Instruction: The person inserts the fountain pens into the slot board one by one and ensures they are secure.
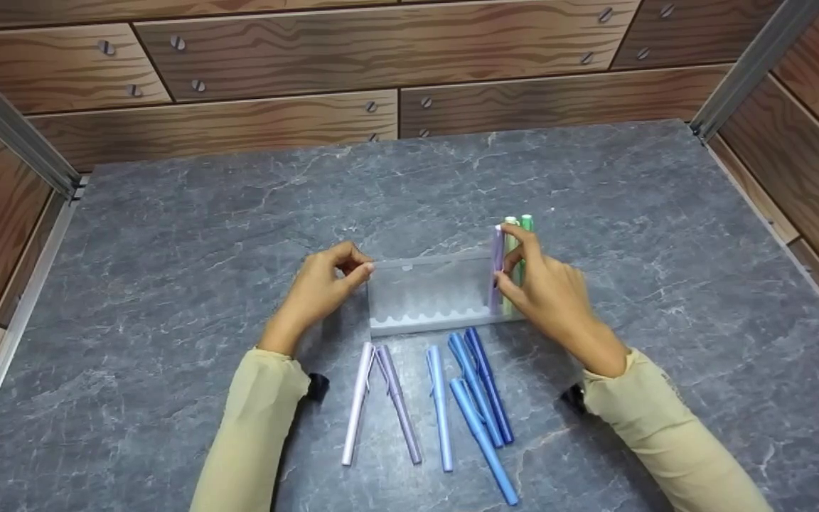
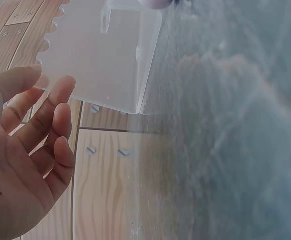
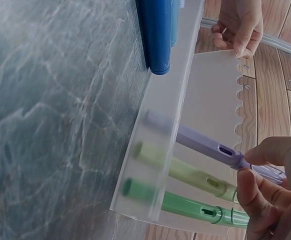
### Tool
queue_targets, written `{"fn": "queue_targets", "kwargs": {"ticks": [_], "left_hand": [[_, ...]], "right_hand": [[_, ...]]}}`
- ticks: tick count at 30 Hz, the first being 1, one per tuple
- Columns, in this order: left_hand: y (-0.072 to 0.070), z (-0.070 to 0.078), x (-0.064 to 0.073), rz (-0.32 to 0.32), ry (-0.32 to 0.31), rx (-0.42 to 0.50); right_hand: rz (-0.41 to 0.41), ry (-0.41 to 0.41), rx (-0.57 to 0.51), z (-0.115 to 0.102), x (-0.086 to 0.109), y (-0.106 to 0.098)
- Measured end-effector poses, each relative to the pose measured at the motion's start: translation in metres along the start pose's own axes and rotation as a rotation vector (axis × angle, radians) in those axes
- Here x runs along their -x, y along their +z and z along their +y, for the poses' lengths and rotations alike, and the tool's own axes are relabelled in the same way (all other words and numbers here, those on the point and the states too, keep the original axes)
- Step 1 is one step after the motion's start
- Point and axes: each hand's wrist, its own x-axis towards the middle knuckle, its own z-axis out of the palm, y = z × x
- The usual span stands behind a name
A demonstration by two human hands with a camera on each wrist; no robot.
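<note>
A clear frosted pen case point(image 1: 431, 291) with a scalloped inner edge stands upright on the table. My left hand point(image 1: 320, 284) pinches its upper left corner between thumb and forefinger, the other fingers loosely bent. At the case's right end, my right hand point(image 1: 548, 284) grips a purple pen point(image 3: 205, 144) by thumb and fingers. The pen's lower end is inside the case's bottom ledge. Beside it, a pale green pen point(image 3: 193, 175) and a green pen point(image 3: 185, 205) stand in the case, partly hidden by my right hand in the head view.
In front of the case lie a pale lilac pen point(image 1: 357, 405), a purple-grey pen point(image 1: 399, 409), a light blue pen point(image 1: 441, 412) and several darker blue pens point(image 1: 489, 387). The grey marbled tabletop point(image 1: 168, 284) is bounded by wood-patterned walls point(image 1: 381, 50).
</note>
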Motion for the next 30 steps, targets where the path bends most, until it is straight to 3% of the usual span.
{"fn": "queue_targets", "kwargs": {"ticks": [19,30], "left_hand": [[0.0,0.0,0.0,0.009,-0.01,0.003],[0.0,0.001,0.001,0.001,0.007,-0.009]], "right_hand": [[0.046,-0.053,0.007,0.0,0.001,-0.003],[-0.033,-0.082,-0.03,-0.003,0.011,-0.009]]}}
